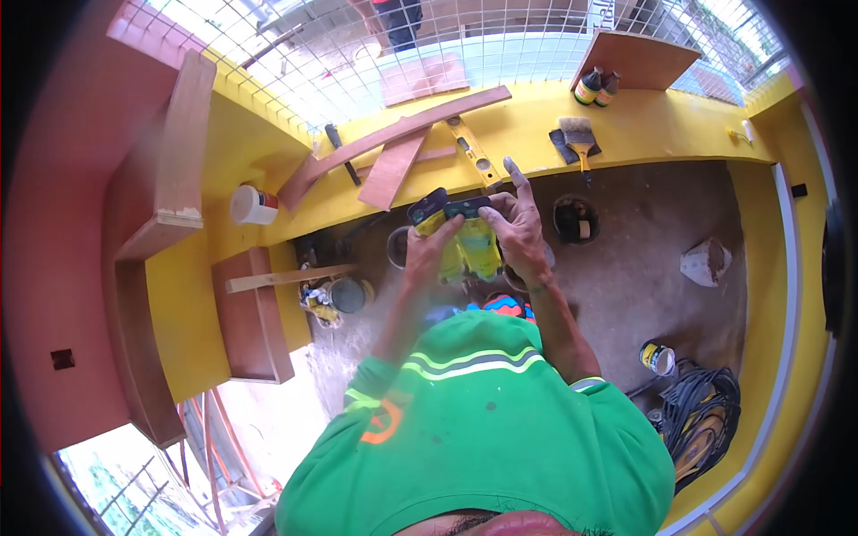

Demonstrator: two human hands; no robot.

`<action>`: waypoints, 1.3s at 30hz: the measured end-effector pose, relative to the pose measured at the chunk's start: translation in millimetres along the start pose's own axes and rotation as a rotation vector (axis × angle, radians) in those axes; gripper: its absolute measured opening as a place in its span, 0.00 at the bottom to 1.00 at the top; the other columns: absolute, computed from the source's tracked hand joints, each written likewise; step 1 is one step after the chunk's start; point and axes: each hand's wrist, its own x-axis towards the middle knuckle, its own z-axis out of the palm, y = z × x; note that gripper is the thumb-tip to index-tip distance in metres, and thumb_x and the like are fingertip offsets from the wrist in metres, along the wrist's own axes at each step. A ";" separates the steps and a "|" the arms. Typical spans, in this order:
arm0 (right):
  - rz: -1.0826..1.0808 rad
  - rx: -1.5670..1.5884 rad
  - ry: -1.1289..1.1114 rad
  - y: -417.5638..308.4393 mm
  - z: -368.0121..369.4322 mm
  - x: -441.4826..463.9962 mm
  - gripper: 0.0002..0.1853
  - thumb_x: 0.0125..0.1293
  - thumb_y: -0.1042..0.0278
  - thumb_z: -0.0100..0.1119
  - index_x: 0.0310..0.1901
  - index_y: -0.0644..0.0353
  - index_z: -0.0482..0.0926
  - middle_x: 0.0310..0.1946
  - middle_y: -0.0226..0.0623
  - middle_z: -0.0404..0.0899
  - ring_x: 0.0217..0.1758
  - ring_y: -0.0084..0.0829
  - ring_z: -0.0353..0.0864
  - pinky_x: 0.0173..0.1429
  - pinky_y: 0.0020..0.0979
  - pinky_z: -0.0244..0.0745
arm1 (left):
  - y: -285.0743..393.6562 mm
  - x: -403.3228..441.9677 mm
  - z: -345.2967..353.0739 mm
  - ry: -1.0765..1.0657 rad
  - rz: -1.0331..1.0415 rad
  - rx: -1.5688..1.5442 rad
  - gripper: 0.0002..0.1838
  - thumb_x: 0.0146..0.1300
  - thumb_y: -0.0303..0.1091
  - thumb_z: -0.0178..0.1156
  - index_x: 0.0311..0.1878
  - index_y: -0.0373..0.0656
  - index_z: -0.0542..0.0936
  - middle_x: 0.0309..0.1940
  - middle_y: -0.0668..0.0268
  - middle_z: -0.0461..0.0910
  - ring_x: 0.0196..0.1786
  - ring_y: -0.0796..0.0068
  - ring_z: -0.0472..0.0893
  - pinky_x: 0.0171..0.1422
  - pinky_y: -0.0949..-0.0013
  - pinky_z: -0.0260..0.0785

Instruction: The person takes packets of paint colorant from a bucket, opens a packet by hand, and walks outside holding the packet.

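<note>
In front of the green shirt, my left hand (431, 248) grips a yellow-green item with a dark top (429, 205). My right hand (523, 234) is closed on a second yellow-green item (479, 250), also with a dark top, its thumb and fingers at the upper edge while one finger points up. The two items hang side by side, touching or nearly so. Past the hands, a yellow level (474, 152) lies on the yellow ledge beside wooden boards (393, 165).
A brush (579, 141) and two bottles (588, 87) sit on the yellow ledge (643, 134). On the floor are a white bucket (706, 263), a can (658, 358) and coiled cables (702, 411). Wooden shelves (253, 313) line the left. Beyond the wire mesh stands a person (399, 22).
</note>
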 end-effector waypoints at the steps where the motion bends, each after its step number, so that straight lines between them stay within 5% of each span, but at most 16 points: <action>1: -0.009 0.013 0.006 2.7 1.3 -0.3 0.41 0.64 0.85 0.54 0.75 0.58 0.45 0.39 0.39 0.81 0.44 0.24 0.81 0.52 0.26 0.76 | -1.8 3.6 -7.0 -0.014 0.039 0.087 0.12 0.62 0.31 0.67 0.47 0.40 0.83 0.39 0.68 0.84 0.38 0.80 0.82 0.43 0.73 0.75; 2: -0.023 0.025 0.011 4.8 2.4 1.7 0.42 0.64 0.85 0.54 0.75 0.59 0.45 0.39 0.39 0.81 0.44 0.25 0.81 0.52 0.26 0.76 | 0.8 5.3 -9.5 -0.028 0.002 0.073 0.11 0.60 0.29 0.68 0.46 0.41 0.83 0.41 0.68 0.84 0.43 0.79 0.82 0.49 0.72 0.74; 9: 0.015 0.006 0.073 5.1 2.4 6.7 0.41 0.64 0.85 0.54 0.75 0.60 0.45 0.37 0.33 0.78 0.43 0.21 0.78 0.51 0.22 0.74 | -12.9 8.0 -13.7 0.006 0.071 0.228 0.13 0.59 0.28 0.68 0.47 0.41 0.83 0.41 0.68 0.84 0.43 0.79 0.82 0.51 0.71 0.74; 14: 0.042 -0.205 -0.095 3.0 -14.1 16.7 0.41 0.59 0.72 0.66 0.73 0.59 0.56 0.42 0.36 0.79 0.45 0.24 0.79 0.54 0.29 0.74 | -19.5 4.1 -28.4 0.105 0.069 0.108 0.14 0.62 0.29 0.67 0.51 0.41 0.81 0.45 0.68 0.83 0.46 0.78 0.81 0.54 0.70 0.73; 17: -0.105 -0.515 -0.083 -44.9 -13.2 36.1 0.45 0.56 0.70 0.69 0.74 0.57 0.55 0.45 0.39 0.79 0.46 0.29 0.79 0.56 0.32 0.74 | -24.0 -3.3 -44.9 0.116 0.061 0.117 0.14 0.63 0.31 0.67 0.50 0.41 0.81 0.44 0.69 0.83 0.46 0.77 0.81 0.54 0.69 0.72; 20: -0.619 -0.906 -0.217 -96.9 7.6 68.4 0.54 0.45 0.63 0.77 0.74 0.53 0.55 0.57 0.51 0.71 0.62 0.45 0.69 0.66 0.39 0.66 | -39.1 -5.7 -53.7 0.101 0.033 0.203 0.12 0.62 0.31 0.66 0.49 0.41 0.82 0.43 0.70 0.83 0.44 0.77 0.81 0.52 0.70 0.72; 22: -0.802 -0.991 -0.383 -134.5 27.5 84.5 0.56 0.40 0.62 0.79 0.73 0.54 0.57 0.57 0.49 0.70 0.62 0.47 0.68 0.67 0.41 0.64 | -41.2 -3.6 -43.4 0.074 0.016 0.229 0.11 0.62 0.30 0.66 0.47 0.41 0.83 0.41 0.70 0.83 0.42 0.77 0.81 0.50 0.70 0.72; 27: -0.509 -1.510 -0.627 -226.9 46.9 97.2 0.46 0.49 0.65 0.74 0.70 0.54 0.62 0.58 0.46 0.70 0.63 0.45 0.69 0.68 0.39 0.66 | -41.0 -5.4 -24.7 0.002 -0.019 0.208 0.10 0.62 0.29 0.66 0.46 0.42 0.83 0.40 0.70 0.83 0.41 0.78 0.81 0.48 0.71 0.72; 29: -0.577 -1.502 -0.632 -236.7 -14.3 110.4 0.45 0.50 0.60 0.72 0.70 0.57 0.62 0.56 0.47 0.73 0.63 0.45 0.70 0.69 0.40 0.64 | -40.2 -3.8 -29.9 0.008 -0.039 0.213 0.10 0.62 0.30 0.65 0.46 0.42 0.83 0.40 0.70 0.83 0.41 0.78 0.81 0.48 0.71 0.72; 30: -0.532 -1.611 -0.572 -245.4 -54.3 113.5 0.48 0.47 0.56 0.73 0.70 0.59 0.61 0.57 0.48 0.73 0.64 0.45 0.69 0.71 0.40 0.62 | -40.7 -6.1 -32.6 0.026 -0.065 0.202 0.10 0.62 0.30 0.65 0.46 0.42 0.83 0.41 0.69 0.83 0.41 0.78 0.81 0.48 0.71 0.72; 32: 0.045 -1.800 -0.444 -296.2 -109.3 101.5 0.51 0.43 0.56 0.75 0.71 0.59 0.60 0.63 0.46 0.71 0.68 0.44 0.66 0.70 0.38 0.63 | -46.7 -4.7 -32.0 0.050 -0.048 0.113 0.10 0.63 0.31 0.65 0.46 0.42 0.82 0.40 0.70 0.83 0.40 0.79 0.80 0.47 0.71 0.72; 33: -0.033 -1.899 -0.186 -294.4 -187.4 99.3 0.52 0.42 0.58 0.76 0.70 0.59 0.60 0.64 0.46 0.70 0.69 0.44 0.65 0.70 0.38 0.64 | -47.2 -6.0 -32.4 0.050 -0.052 0.102 0.10 0.63 0.31 0.65 0.46 0.42 0.82 0.40 0.70 0.83 0.40 0.79 0.80 0.46 0.71 0.72; 34: 0.358 -2.102 0.132 -299.1 -225.2 95.6 0.51 0.44 0.60 0.75 0.71 0.57 0.59 0.65 0.48 0.68 0.70 0.45 0.64 0.71 0.39 0.63 | -46.1 -6.1 -32.8 0.050 -0.056 0.094 0.10 0.63 0.31 0.65 0.46 0.42 0.82 0.39 0.71 0.83 0.39 0.79 0.80 0.46 0.71 0.71; 35: 0.474 -2.269 0.566 -295.8 -231.3 75.2 0.50 0.46 0.62 0.73 0.72 0.57 0.58 0.64 0.50 0.69 0.70 0.45 0.65 0.71 0.40 0.62 | -45.0 -7.8 -35.4 0.053 -0.062 0.092 0.10 0.63 0.32 0.65 0.46 0.42 0.82 0.39 0.71 0.82 0.39 0.80 0.80 0.46 0.72 0.71; 37: -0.154 -2.226 0.566 -267.5 -300.7 36.1 0.44 0.52 0.60 0.70 0.70 0.60 0.61 0.54 0.49 0.77 0.57 0.45 0.77 0.60 0.41 0.74 | -48.6 -2.4 -38.7 0.077 -0.028 0.155 0.12 0.63 0.34 0.66 0.47 0.40 0.82 0.36 0.71 0.81 0.34 0.81 0.77 0.38 0.73 0.68; 39: 0.011 -1.525 0.502 -252.6 -245.1 -2.1 0.40 0.53 0.63 0.70 0.67 0.65 0.66 0.48 0.51 0.81 0.47 0.46 0.82 0.54 0.40 0.76 | -59.1 -4.2 -47.7 0.119 -0.049 0.209 0.16 0.62 0.36 0.66 0.50 0.39 0.80 0.36 0.70 0.80 0.32 0.81 0.77 0.34 0.74 0.67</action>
